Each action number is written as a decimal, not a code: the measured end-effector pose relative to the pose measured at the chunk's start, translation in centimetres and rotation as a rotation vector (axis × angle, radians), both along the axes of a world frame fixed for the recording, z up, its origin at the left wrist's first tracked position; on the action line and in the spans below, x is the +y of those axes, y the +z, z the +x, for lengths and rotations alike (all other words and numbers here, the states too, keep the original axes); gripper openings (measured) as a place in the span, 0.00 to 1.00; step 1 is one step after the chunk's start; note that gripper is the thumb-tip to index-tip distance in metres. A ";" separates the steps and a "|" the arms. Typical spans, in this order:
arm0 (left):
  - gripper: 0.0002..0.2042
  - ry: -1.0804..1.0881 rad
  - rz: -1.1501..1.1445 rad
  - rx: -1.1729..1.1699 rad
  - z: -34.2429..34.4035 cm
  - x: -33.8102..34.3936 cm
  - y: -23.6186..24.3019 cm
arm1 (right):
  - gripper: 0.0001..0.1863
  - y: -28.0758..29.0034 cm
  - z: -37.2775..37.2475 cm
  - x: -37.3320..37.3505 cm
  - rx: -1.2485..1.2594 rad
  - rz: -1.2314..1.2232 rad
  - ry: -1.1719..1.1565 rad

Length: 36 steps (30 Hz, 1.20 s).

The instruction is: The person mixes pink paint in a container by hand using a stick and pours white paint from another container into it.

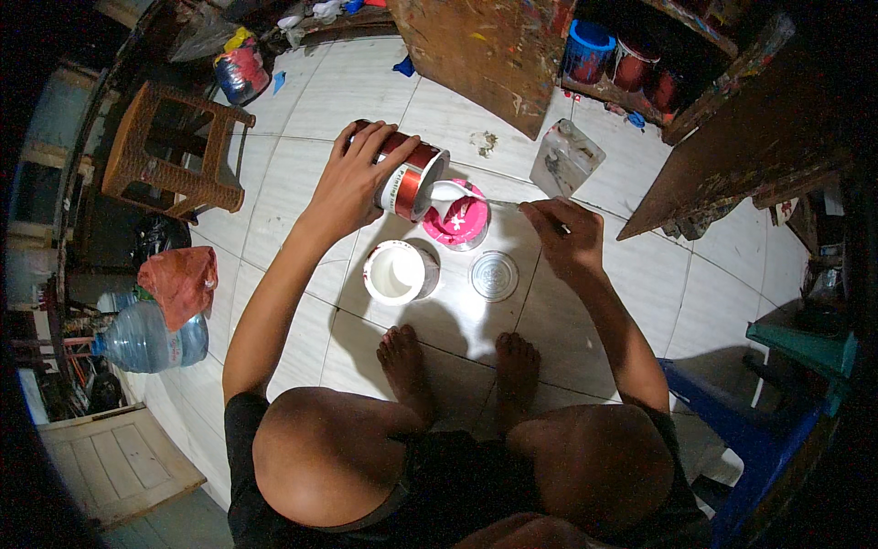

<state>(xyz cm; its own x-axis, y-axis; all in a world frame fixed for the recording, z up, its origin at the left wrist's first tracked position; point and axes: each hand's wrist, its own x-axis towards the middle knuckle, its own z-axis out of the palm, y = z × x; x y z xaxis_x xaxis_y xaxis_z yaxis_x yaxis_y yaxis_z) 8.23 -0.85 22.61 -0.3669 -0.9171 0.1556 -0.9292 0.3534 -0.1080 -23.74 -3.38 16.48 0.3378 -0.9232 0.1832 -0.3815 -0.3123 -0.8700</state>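
My left hand [349, 183] is wrapped over the side of a red and white can [413, 178], tipped so that its mouth faces right. A spoon [494, 200] is pinched by its handle in my right hand [567, 240]. White paste covers the spoon's bowl end at the can's mouth, above a pink-topped container [470, 220] standing on the floor. Whether the paste touches the container I cannot tell. Nearer my feet stands a white-rimmed tub [369, 274] with white inside. To its right lies a round silver lid [494, 276].
A translucent jerrycan [565, 160] stands beyond my right hand, near paint-stained boards [494, 55]. Paint-smeared tubs [633, 62] sit on a low shelf behind. To the left are a brown stool [174, 151] and a large water bottle [137, 339]; a blue plastic stool [759, 430] is at right.
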 end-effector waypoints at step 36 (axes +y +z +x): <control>0.56 0.013 0.004 0.003 -0.4 0.3 1.0 | 0.04 -1.7 -0.3 0.1 -0.022 -0.456 0.106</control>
